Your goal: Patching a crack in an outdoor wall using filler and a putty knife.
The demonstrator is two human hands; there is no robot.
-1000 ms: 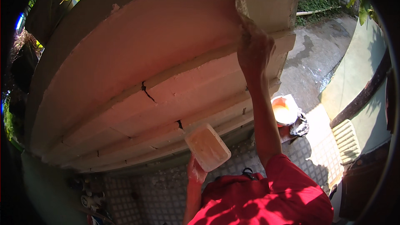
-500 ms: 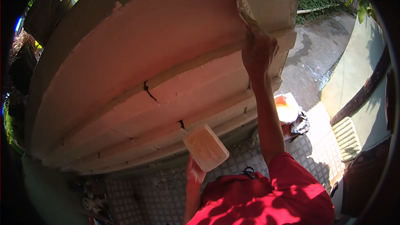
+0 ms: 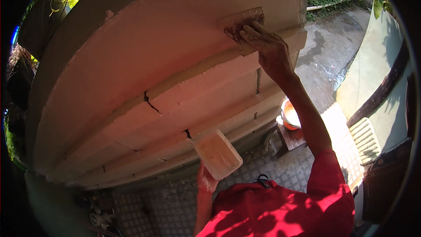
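Note:
My right hand (image 3: 271, 50) is closed on a flat, stained putty scraper (image 3: 232, 25), laid against the upper right of a curved wall (image 3: 149, 48). Pinkish coating covers much of that wall, above stepped mouldings (image 3: 197, 72). Lower down, my left hand (image 3: 207, 181) grips a shallow rectangular plastic tub (image 3: 219, 154) by its near left side. Pale smears of paste line the tub's inside. It is held tilted in front of the lower mouldings. Dark cracks (image 3: 151, 102) break the moulding edges in several places.
An orange-and-white bucket (image 3: 290, 114) stands on a low wooden stool (image 3: 290, 137) beyond my right forearm. Patterned floor tiles (image 3: 267, 171) lie below. A pale ribbed object (image 3: 365, 140) and a dark curved trunk or pipe (image 3: 381, 90) are at the right.
My right hand has come down and left, and the scraper has turned from edge-on to flat against the wall. The bucket now shows more fully. The tub has barely moved.

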